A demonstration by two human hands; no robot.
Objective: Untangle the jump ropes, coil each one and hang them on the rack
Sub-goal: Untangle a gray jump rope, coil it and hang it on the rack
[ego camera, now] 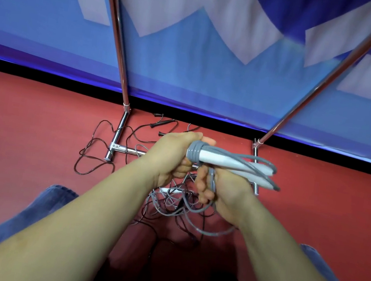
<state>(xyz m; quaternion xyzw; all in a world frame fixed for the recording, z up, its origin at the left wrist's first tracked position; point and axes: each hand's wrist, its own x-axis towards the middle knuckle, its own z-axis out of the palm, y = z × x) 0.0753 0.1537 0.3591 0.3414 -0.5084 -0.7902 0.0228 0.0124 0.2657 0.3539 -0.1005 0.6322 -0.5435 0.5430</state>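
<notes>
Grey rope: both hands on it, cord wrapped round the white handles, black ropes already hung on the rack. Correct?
Not quite. In the head view the black ropes are not hung; they lie loose on the red floor around the rack base. The rest holds: the left hand and right hand grip the grey rope, its cord wrapped round the white handles.

Both hands up front: left hand [172, 155] grips the wrapped grey rope bundle [224, 162], right hand [222, 192] pinches its loose cord, black ropes [105, 147] tangled around the rack base [117, 134].
</notes>
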